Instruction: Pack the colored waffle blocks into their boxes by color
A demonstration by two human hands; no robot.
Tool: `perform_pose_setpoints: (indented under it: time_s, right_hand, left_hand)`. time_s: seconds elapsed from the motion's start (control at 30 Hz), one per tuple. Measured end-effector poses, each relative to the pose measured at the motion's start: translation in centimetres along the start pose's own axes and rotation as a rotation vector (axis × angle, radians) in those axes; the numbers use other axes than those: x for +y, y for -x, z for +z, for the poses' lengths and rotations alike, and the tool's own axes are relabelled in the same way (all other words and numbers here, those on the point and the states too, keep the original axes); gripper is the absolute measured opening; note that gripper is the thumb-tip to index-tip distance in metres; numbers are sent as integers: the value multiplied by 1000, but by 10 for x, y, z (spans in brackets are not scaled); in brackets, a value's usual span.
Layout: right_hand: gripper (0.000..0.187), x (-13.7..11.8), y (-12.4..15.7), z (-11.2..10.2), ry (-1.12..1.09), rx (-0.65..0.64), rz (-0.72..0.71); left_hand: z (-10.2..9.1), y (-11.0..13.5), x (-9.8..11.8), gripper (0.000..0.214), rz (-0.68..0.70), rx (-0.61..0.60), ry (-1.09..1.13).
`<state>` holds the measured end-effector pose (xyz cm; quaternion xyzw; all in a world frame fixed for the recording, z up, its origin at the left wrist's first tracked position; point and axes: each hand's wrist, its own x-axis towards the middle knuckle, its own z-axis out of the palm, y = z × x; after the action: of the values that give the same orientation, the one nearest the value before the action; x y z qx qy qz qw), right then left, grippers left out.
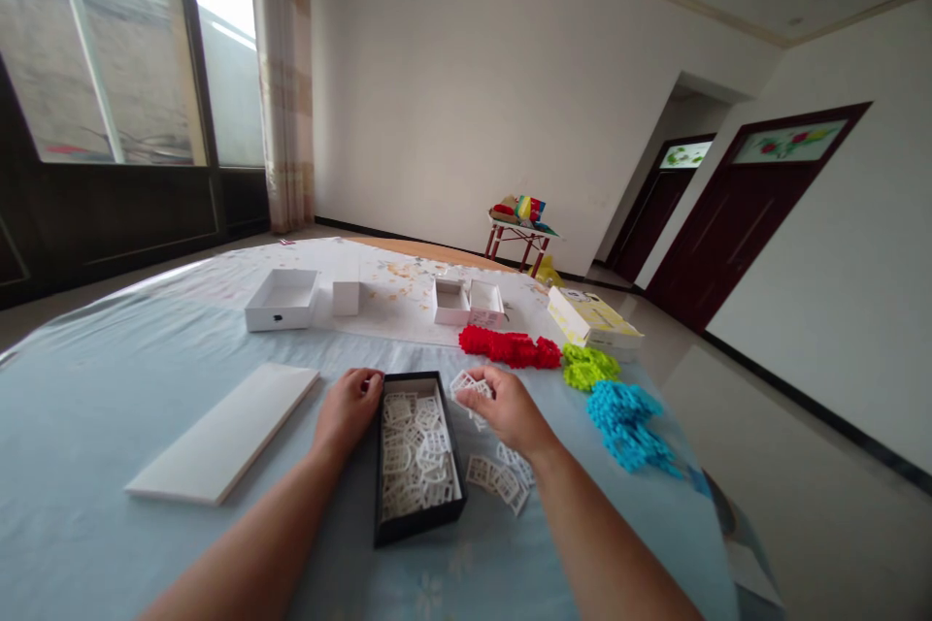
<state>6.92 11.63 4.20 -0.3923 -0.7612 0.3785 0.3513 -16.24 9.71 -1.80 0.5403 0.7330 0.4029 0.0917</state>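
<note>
A black-rimmed box [381,526] stands in front of me, full of small white plastic lattice pieces [415,451]. My left hand [353,408] is closed at the box's far left corner, fingers curled against its edge. Just right of the box, my right hand [502,408] pinches a few white lattice pieces [470,393] between thumb and fingers, above the cloth. More loose white pieces [502,480] lie beside the box, partly under my right wrist.
Piles of red [510,347], lime green [589,367] and blue pieces [630,425] line the right side. A yellow-and-white box [593,318] lies behind them. White open boxes [282,301] stand farther back; a flat white board [225,432] lies left on the blue tablecloth [87,437].
</note>
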Motion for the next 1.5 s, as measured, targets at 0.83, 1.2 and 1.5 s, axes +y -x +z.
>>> perform_pose_setpoints:
  time_s: [0.83,1.2,1.5]
  right_hand:
    - [57,49,41,-52,531,-37,204]
    - [74,50,55,-48,665,-262,216]
    - [59,63,52,-45,553,-248,200]
  left_hand:
    - [1,-6,-11,34,49,22,35]
    - [-1,-7,-14,33,48,35,36]
    - [0,-7,-17,37,61,39,26]
